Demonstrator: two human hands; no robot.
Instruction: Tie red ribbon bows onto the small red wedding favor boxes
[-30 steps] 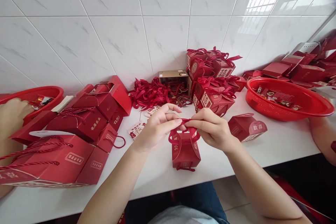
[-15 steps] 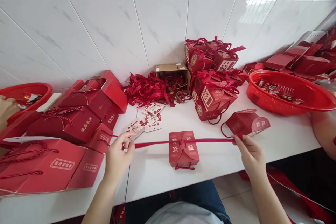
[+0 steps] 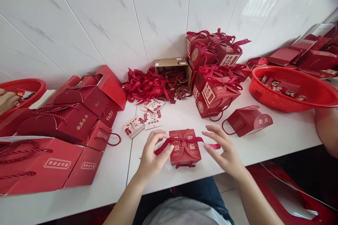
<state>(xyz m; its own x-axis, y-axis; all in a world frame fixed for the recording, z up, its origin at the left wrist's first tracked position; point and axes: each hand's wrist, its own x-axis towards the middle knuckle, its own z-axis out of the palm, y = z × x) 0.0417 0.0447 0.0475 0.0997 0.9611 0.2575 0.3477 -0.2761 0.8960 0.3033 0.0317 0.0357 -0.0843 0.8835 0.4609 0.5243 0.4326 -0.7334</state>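
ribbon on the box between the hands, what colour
The ribbon is deep red, best seen in the head view.

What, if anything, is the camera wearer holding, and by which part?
Nothing appears gripped: the left hand and right hand are open near the loose ends of the ribbon across the box.

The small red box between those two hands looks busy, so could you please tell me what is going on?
A person's left hand and right hand are open on either side of the small red box. A red ribbon is knotted across its top, with loose tails running out towards both hands; I can't tell whether the fingers touch them. Behind, a heap of loose ribbons lies beside a stack of boxes with bows.
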